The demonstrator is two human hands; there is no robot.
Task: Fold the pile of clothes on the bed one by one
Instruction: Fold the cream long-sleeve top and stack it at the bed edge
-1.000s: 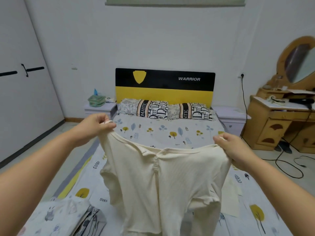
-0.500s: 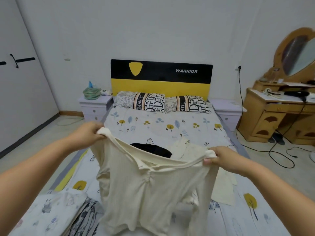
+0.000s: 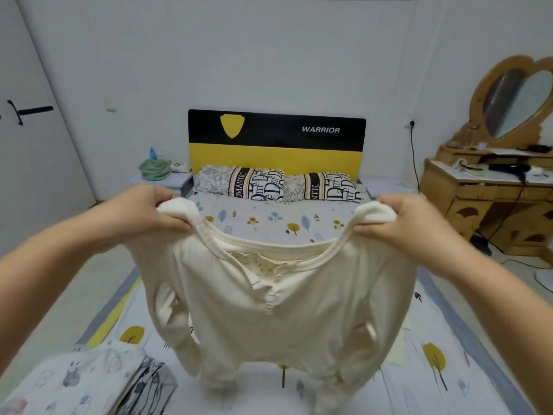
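Nearest to me, at the foot of the bed covered in a pale sheet printed with yellow trees and blue leaves (image 3: 299,223), a short stack of folded clothes in white animal-print and grey-black streaked fabric (image 3: 89,381) rests on the sheet, below and left of the garment I hold. I judge these to be pieces already finished.

Just above that stack I hold up a cream ribbed long-sleeved top with a short button placket (image 3: 278,301). It hangs spread in the air over the bed, its sleeves dangling loose and its hem trailing close to the sheet. My left hand (image 3: 143,214) pinches the left shoulder, fingers curled tight round a bunch of cloth. My right hand (image 3: 410,226) grips the right shoulder the same way. The top is not yet folded; I reckon I am only squaring it before laying it flat.

Behind the top, seen through its neckline, lies another cream garment with a small floral print (image 3: 263,265), and a flat cream piece (image 3: 398,348) shows past the top's right edge. Both seem still to be done.

Farthest from the top, two black, white and peach lettered pillows (image 3: 281,184) lean against a black and yellow headboard (image 3: 275,139).
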